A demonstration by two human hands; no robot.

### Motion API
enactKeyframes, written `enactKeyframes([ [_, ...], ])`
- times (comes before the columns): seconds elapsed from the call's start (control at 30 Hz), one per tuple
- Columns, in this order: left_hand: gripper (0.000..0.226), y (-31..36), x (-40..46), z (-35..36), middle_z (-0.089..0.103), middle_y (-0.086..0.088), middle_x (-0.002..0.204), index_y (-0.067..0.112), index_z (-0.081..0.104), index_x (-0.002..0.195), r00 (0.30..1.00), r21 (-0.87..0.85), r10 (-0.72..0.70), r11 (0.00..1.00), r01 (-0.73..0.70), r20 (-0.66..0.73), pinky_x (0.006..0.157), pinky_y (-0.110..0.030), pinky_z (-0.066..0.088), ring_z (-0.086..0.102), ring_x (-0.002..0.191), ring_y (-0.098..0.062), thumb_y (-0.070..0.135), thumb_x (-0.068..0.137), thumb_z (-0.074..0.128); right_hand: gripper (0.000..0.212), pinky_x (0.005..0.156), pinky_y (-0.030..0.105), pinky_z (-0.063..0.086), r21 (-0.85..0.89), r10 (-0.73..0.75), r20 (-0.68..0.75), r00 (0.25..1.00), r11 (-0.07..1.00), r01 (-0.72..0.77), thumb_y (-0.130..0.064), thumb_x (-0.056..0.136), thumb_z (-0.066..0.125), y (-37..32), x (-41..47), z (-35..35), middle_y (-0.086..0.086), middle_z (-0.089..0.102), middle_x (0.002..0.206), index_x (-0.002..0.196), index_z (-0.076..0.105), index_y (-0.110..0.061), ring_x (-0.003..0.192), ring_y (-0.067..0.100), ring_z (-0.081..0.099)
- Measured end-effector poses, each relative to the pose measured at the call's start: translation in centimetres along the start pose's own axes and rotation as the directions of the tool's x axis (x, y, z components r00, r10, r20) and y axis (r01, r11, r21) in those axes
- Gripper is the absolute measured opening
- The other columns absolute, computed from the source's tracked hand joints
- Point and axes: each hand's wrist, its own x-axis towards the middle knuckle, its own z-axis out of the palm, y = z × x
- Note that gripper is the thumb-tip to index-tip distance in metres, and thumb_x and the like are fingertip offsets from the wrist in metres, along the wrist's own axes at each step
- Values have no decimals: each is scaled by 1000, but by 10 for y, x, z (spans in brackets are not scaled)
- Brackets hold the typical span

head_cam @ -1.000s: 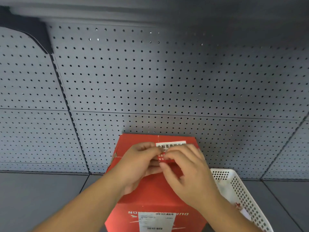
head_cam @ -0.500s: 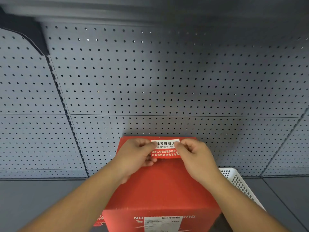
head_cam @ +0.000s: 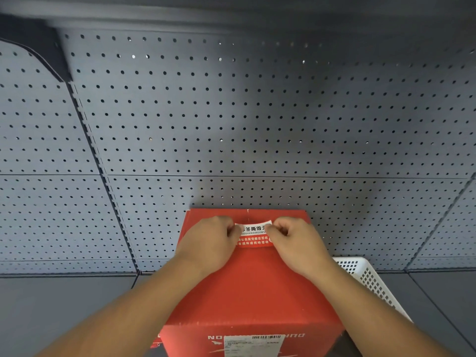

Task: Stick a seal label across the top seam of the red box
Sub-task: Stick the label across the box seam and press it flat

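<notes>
The box [head_cam: 253,284] sits on the shelf [head_cam: 64,313] against the pegboard [head_cam: 257,124], low in the frame at 6 o'clock, its top turned up toward the camera. The label [head_cam: 253,234] lies near the far edge of that top, at 12 o'clock on the box, white half away from the person and red half nearer.

A second ago both hands were bunched together over the middle of the top with the label only half showing between them. Half a second ago they had drawn apart, each pinching one end, and the label was spread flat. Now the left hand [head_cam: 210,240] holds the 9 o'clock end and the right hand [head_cam: 296,240] the 3 o'clock end, thumb and forefinger closed narrow on the label's corners, other fingers curled in. The hands have moved a little further from each other, so more print is readable. The seam [head_cam: 247,213] shows as a thin line running from the far edge down under the label's middle, so the label appears to straddle it.

That suggests placement is set and the step in hand is laying it down. Whether the whole strip already touches the cardboard cannot be told; its upper edge bows slightly. Pressing outward from the centre would likely finish the job.

A white basket [head_cam: 371,282] stands just beside the box at 3 o'clock.
</notes>
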Motion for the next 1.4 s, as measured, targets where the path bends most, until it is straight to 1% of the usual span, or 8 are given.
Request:
enactKeyframes([
  [0.1,45,-3,-1,6,57,1,59,18,50,65,1000,42,-5,999,5,-8,52,-35,44,56,58,-19,49,99,48,45,56,41,44,-92,-98,-53,994,991,92,-36,91,61,5,-1,6,-2,44,48,54,41,-19,52,18,45],
  [0.27,46,-8,-2,11,53,3,55,19,46,62,999,42,43,998,-42,-15,54,-38,45,52,55,-19,48,98,50,39,69,41,49,-185,-133,-44,990,975,123,-39,92,58,11,-5,11,-5,59,63,61,51,-15,75,22,53],
  [0.37,48,-11,-1,11,51,0,52,18,45,60,997,27,72,997,-72,-23,51,-37,40,51,53,-20,47,97,53,40,69,42,48,-223,-136,-30,990,967,126,-37,93,58,12,-5,12,-6,56,63,60,49,-16,74,23,52],
  [0.6,50,-15,0,17,44,1,50,19,37,57,993,52,112,993,-111,-28,51,-38,40,45,51,-21,43,97,55,39,66,39,42,-296,-139,-11,990,946,129,-38,93,57,11,-5,15,-6,53,62,60,47,-19,71,23,50],
  [0.73,50,-16,3,17,45,0,50,19,38,56,996,47,94,994,-94,12,51,-36,32,44,52,-21,42,96,56,36,68,40,42,-320,-133,-2,991,939,125,-39,94,55,9,-6,16,-7,54,66,62,48,-22,75,23,50],
  [1.1,47,-14,5,19,48,1,54,17,41,60,994,84,94,992,-98,55,51,-37,32,44,53,-21,40,98,58,24,74,40,42,-337,-69,28,997,938,75,-40,92,56,4,-8,16,-8,58,76,74,49,-26,83,21,52],
  [1.23,40,-18,3,21,50,4,61,21,41,65,997,24,72,997,-72,-3,55,-38,39,47,61,-23,38,94,62,14,80,41,44,-303,-37,19,999,952,41,-37,92,59,5,-8,13,-9,59,81,90,49,-27,84,19,51],
  [1.4,22,-27,-3,26,52,8,72,32,43,83,990,-39,113,992,-116,-87,64,-41,50,53,73,-20,28,91,63,6,79,39,45,-303,-53,18,998,951,56,-26,91,59,7,-9,12,-13,52,84,93,56,-30,86,19,49],
])
